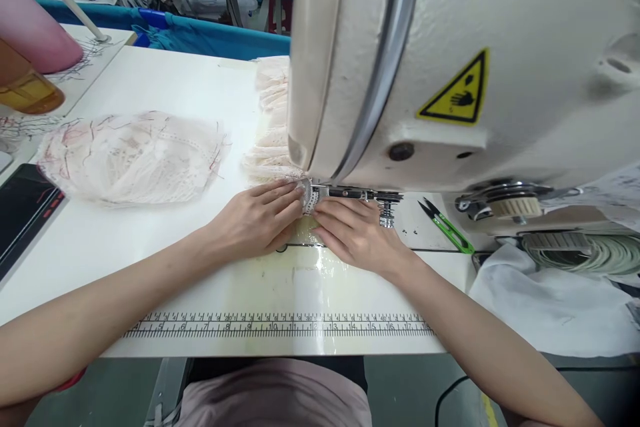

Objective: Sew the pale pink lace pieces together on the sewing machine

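Note:
My left hand [265, 217] lies flat with its fingers stretched out, the tips against a strip of white lace [311, 199] under the head of a sewing machine [345, 67]. From the other side my right hand [357, 230] reaches in with its fingers bent and close together, gripping the lace's edge. The needle and presser foot are mostly hidden by the machine head and fingers. Gathered cream lace fabric [273, 140] spreads out behind my left hand.
A lace piece with loose threads [133, 157] lies at left, near a black phone [25, 217] and a pink thread cone [45, 27]. Green thread snips [450, 230] rest right of my right hand. A ruler strip [280, 325] runs along the front edge; white cloth [545, 300] hangs at right.

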Motion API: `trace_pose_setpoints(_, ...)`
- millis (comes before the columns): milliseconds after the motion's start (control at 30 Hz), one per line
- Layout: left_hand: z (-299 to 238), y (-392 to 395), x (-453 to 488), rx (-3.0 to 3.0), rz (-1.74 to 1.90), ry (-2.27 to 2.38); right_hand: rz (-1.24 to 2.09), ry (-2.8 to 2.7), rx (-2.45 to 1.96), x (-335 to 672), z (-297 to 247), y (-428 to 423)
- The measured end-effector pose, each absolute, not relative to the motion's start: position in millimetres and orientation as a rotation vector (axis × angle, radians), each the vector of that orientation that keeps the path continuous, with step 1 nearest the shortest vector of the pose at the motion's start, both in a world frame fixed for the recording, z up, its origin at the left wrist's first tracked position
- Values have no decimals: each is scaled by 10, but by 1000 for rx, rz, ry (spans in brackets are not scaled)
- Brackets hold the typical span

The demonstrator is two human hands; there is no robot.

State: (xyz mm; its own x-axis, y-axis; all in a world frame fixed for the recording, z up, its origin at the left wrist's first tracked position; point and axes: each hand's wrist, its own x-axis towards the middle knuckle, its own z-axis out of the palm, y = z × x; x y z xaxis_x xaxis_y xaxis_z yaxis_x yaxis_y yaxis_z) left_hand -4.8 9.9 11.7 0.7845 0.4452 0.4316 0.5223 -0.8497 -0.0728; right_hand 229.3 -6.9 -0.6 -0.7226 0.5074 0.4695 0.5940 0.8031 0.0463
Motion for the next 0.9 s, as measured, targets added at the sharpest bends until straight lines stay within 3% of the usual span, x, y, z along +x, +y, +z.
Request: trace_pose_setpoints(900,88,122,-33,-2705,-561,-734,-254,-2505,-1124,2340,-80,-15)
